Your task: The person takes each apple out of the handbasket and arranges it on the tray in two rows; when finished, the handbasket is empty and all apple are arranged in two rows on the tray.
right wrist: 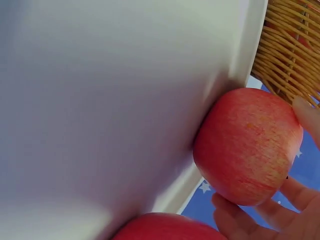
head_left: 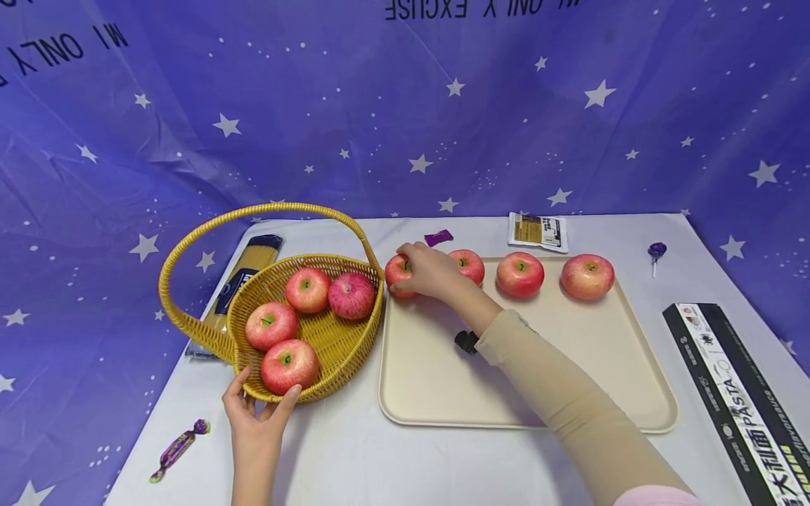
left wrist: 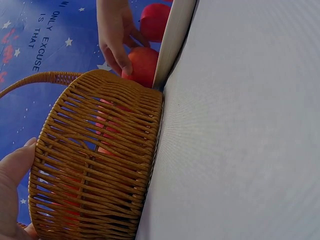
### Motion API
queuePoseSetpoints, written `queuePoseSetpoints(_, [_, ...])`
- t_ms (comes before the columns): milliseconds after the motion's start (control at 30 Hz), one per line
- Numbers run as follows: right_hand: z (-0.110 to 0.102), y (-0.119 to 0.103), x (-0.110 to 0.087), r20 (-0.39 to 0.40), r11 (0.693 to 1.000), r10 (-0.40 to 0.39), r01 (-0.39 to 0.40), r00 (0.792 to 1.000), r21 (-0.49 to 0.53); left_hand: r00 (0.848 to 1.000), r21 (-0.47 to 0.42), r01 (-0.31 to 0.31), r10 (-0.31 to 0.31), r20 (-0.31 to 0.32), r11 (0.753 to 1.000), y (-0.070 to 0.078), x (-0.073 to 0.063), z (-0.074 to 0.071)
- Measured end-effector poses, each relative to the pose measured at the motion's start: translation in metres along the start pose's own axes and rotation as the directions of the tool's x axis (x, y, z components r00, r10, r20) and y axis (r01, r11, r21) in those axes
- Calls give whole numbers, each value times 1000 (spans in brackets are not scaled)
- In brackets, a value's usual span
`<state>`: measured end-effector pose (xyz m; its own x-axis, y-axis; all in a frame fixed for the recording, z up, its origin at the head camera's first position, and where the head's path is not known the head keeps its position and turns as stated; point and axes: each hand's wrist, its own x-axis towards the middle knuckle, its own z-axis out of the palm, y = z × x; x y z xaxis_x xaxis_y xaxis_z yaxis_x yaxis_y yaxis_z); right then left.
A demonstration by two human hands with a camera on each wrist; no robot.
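Observation:
My right hand [head_left: 430, 273] has its thumb and fingers around a red apple [right wrist: 250, 147] at the far left corner of the beige tray [head_left: 443, 414]. In the right wrist view the apple sits against the tray's edge, close to the basket. My left hand [head_left: 256, 422] grips the near rim of the yellow wicker basket [head_left: 344, 348], its thumb on the rim. Several apples [head_left: 290, 367] lie inside the basket. Along the tray's far side stand three more apples, one partly behind my right wrist [head_left: 468, 266], one in the middle [head_left: 520, 275] and one at the right [head_left: 587, 277].
A pasta packet [head_left: 249, 263] lies behind the basket, partly hidden. A black pasta box [head_left: 734, 393] lies right of the tray. Around them are a purple wrapped candy [head_left: 177, 450], a small purple candy [head_left: 439, 237], a white sachet [head_left: 538, 232] and a lollipop [head_left: 657, 251].

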<state>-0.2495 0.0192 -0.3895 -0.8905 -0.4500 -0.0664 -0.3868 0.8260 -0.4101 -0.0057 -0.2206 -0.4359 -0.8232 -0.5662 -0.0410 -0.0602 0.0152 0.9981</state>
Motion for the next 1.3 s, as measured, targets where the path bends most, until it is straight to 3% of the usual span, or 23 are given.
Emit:
queuePoseSetpoints(267, [-18,-10,-20,-91,996,-84,86,992,12,1000,13,5,-5,14,1000,1,1,1])
queuePoseSetpoints(433, [-35,-35,-48,-99,983,-177,181,979,32,1000,9,5,-6,14,1000,2,2,1])
queuePoseSetpoints(533, [-34,-54,-61,-83,955,-277,284,957,82,1000,5,3,-3,12,1000,2,2,1])
queuePoseSetpoints(667, [-19,-78,-67,-36,909,-392,393,919,138,1000,8,-8,8,11,1000,3,3,1])
queuePoseSetpoints(900, [30,-116,-49,121,893,-446,431,887,129,1000,18,-7,7,16,1000,2,3,1])
queuePoseSetpoints(1100, [64,-140,-34,235,906,-422,413,876,88,1000,18,6,-7,30,1000,1,2,0])
queuePoseSetpoints(1300, [74,-157,-32,272,926,-375,372,886,65,1000,14,6,-6,26,1000,1,1,-1])
